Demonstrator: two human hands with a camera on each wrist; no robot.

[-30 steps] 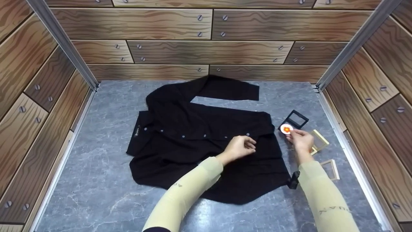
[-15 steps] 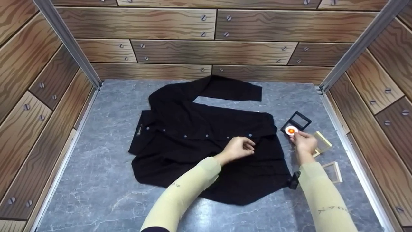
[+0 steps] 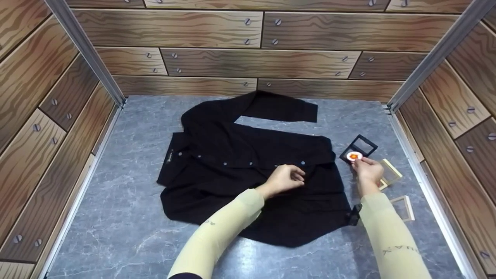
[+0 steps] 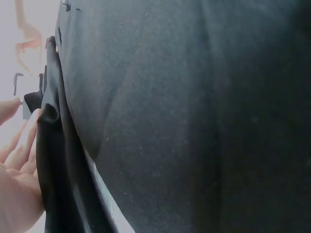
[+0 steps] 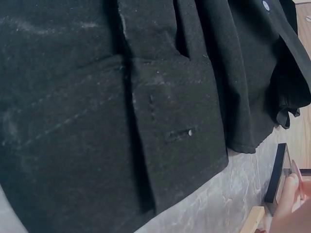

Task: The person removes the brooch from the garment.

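My right hand [image 3: 367, 172] pinches a round white disc [image 3: 353, 155] with a red-orange flower on it. It holds the disc over the lower half of an unfolded black frame case [image 3: 364, 145]; contact between them cannot be told. In the right wrist view, fingers [image 5: 290, 194] grip the disc's thin edge beside the black case [image 5: 278, 172]. My left hand [image 3: 285, 178], fingers loosely bent and holding nothing, is over the lower front of a black buttoned shirt [image 3: 248, 143]. At the left wrist view's edge, that hand [image 4: 19, 184] appears beside the shirt's dark cloth [image 4: 160, 116].
Beside my right hand lies a yellow-edged frame [image 3: 392, 170], partly covered by the hand. Nearer me is a pale wooden frame [image 3: 409, 209], partly behind the sleeve. Wood-patterned walls [image 3: 217, 62] enclose the grey marbled surface [image 3: 128, 162] on three sides.
The right hand has shifted slightly right over the black case, and the disc looks more tilted. The left hand stays almost still. The whole head view has drifted a little.
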